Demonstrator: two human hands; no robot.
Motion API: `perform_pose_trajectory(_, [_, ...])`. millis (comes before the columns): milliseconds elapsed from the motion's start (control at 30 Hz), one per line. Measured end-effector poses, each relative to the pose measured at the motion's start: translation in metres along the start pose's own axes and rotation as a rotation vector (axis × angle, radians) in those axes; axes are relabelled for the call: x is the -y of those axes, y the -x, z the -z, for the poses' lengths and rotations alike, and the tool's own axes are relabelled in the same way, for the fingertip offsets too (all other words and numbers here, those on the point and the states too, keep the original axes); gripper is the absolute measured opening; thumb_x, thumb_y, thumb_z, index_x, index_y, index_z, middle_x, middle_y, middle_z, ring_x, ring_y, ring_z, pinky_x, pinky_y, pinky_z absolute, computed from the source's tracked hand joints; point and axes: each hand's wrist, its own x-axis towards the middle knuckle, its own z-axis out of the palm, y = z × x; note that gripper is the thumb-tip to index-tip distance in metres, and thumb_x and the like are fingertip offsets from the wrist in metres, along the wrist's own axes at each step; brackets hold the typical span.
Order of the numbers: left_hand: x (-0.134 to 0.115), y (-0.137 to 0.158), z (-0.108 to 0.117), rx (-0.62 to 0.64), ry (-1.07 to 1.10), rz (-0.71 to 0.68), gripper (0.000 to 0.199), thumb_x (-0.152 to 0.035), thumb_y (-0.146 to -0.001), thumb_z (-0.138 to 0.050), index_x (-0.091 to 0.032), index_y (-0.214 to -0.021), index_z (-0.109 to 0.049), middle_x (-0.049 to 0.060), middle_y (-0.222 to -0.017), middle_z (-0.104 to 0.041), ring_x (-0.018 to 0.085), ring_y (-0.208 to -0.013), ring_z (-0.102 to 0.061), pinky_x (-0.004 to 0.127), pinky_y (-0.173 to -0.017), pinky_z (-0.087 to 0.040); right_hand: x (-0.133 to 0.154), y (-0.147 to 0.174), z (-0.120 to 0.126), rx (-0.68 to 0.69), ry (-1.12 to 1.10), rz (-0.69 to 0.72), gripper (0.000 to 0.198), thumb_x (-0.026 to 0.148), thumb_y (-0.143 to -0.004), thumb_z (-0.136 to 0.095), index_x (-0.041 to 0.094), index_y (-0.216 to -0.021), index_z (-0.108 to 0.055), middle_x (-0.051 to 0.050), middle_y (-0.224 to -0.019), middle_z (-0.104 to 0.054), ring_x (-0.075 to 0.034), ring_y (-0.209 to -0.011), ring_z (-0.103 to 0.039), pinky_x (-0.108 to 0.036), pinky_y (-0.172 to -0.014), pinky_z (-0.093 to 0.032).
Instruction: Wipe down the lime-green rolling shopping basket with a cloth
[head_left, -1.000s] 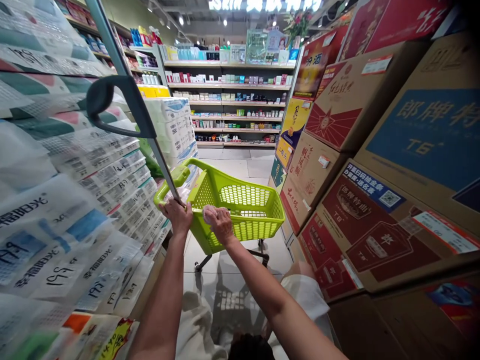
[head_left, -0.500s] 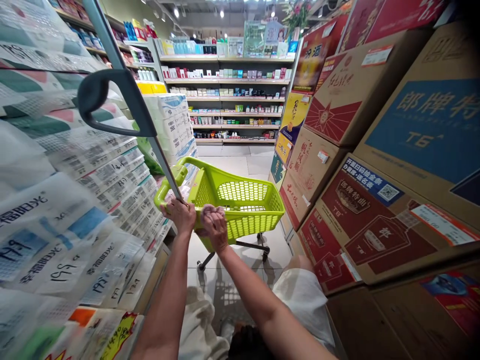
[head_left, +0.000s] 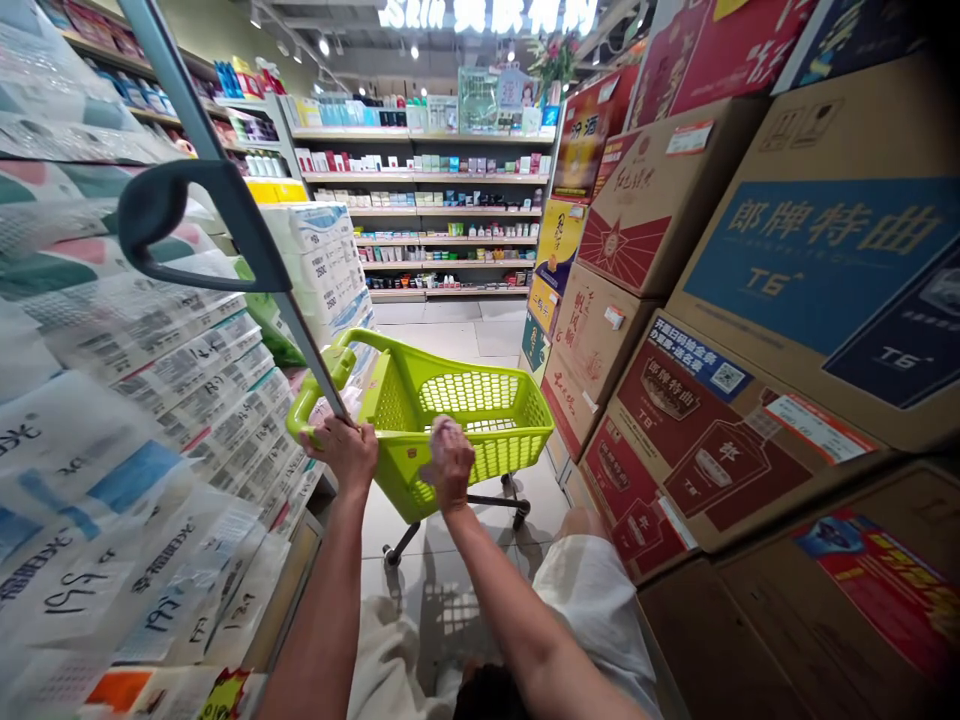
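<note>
A lime-green shopping cart (head_left: pixel 390 440) with a perforated basket stands in front of me on dark casters. My left hand (head_left: pixel 343 455) is closed at the near corner of its handle end, where a grey pole (head_left: pixel 315 350) meets the cart. Higher up, the pole carries a dark loop grip (head_left: pixel 262 245). In my right hand (head_left: pixel 454 475) is a crumpled pinkish cloth (head_left: pixel 442 445), held by the basket's near side, at and just below the rim. Whether the cloth touches the plastic I cannot tell. The visible inside of the basket shows no goods.
Wrapped paper packs (head_left: pixel 172 540) with handwritten prices are stacked close on my left. Cartons (head_left: pixel 720 430) with printed labels rise close on my right. Ahead, across the tiled floor (head_left: pixel 465 335), stand shelves (head_left: pixel 420 180) of small boxes and bottles.
My right hand has shifted right along the basket's side with the cloth, away from my left hand. My left hand stays at the cart's corner. The view has shifted slightly right and up.
</note>
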Motion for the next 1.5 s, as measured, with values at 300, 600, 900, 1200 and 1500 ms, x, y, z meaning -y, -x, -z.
perform_pose_trajectory(300, [-0.016, 0.007, -0.001, -0.012, -0.013, 0.018, 0.041, -0.029, -0.082, -0.05, -0.008, -0.118, -0.05, 0.026, -0.117, -0.057, 0.044, -0.131, -0.042, 0.073, -0.116, -0.017, -0.046, 0.002, 0.014, -0.049, -0.014, -0.092, 0.053, 0.008, -0.093, -0.041, 0.019, -0.143, -0.055, -0.016, -0.137, -0.062, -0.025, -0.125, -0.054, -0.044, -0.104, -0.045])
perform_pose_trajectory(600, [-0.018, 0.008, -0.005, -0.048, 0.01, 0.001, 0.047, -0.03, -0.081, -0.049, -0.005, -0.121, -0.05, 0.03, -0.122, -0.054, 0.048, -0.133, -0.04, 0.075, -0.117, -0.011, -0.122, -0.014, 0.038, -0.368, 0.164, -0.466, 0.055, 0.002, -0.084, -0.037, 0.009, -0.134, -0.058, -0.024, -0.129, -0.051, -0.032, -0.125, -0.051, -0.051, -0.105, -0.043])
perform_pose_trajectory(900, [-0.015, 0.01, -0.001, -0.014, -0.06, -0.024, 0.057, -0.038, -0.083, -0.047, 0.0, -0.125, -0.047, 0.033, -0.124, -0.054, 0.049, -0.133, -0.04, 0.077, -0.112, -0.018, -0.174, -0.009, 0.036, -0.54, 0.15, -0.646, 0.052, 0.008, -0.088, -0.031, 0.009, -0.135, -0.053, -0.021, -0.109, -0.058, -0.028, -0.092, -0.063, -0.043, -0.084, -0.051])
perform_pose_trajectory(1200, [-0.03, 0.01, 0.0, -0.046, -0.052, 0.023, 0.046, -0.038, -0.083, -0.046, -0.007, -0.116, -0.051, 0.029, -0.116, -0.056, 0.051, -0.13, -0.041, 0.08, -0.107, -0.022, -0.181, -0.011, 0.002, -0.558, 0.116, -0.665, 0.058, 0.014, -0.087, -0.037, 0.014, -0.144, -0.043, -0.022, -0.116, -0.055, -0.03, -0.084, -0.063, -0.045, -0.082, -0.049])
perform_pose_trajectory(1500, [-0.041, 0.032, -0.009, -0.049, -0.074, 0.015, 0.043, -0.041, -0.084, -0.047, -0.007, -0.11, -0.05, 0.026, -0.103, -0.058, 0.048, -0.122, -0.045, 0.067, -0.096, -0.038, -0.19, -0.019, -0.001, -0.599, 0.16, -0.84, 0.051, 0.014, -0.085, -0.041, 0.007, -0.133, -0.058, -0.022, -0.118, -0.052, -0.028, -0.106, -0.062, -0.037, -0.093, -0.048])
